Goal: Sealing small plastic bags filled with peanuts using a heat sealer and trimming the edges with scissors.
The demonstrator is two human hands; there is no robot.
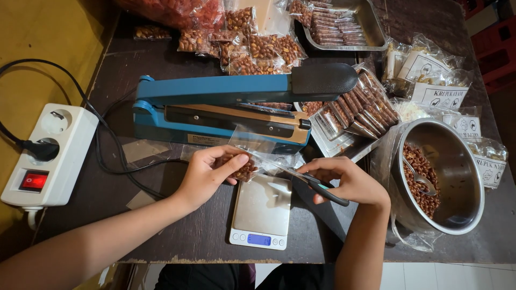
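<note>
At centre frame the left hand (207, 173) is pinching a small bag of peanuts (243, 167) above the scale (262, 212); the right hand (346, 180) is gripping scissors (314, 183). The bag looks light, soft, slippery; best held by its filled end

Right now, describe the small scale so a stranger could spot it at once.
Find the blue heat sealer across the dark table. Just in front of it, between the two hands, lies the scale: a flat silver slab with a blue-lit display, unlike the nut bags around.
</note>
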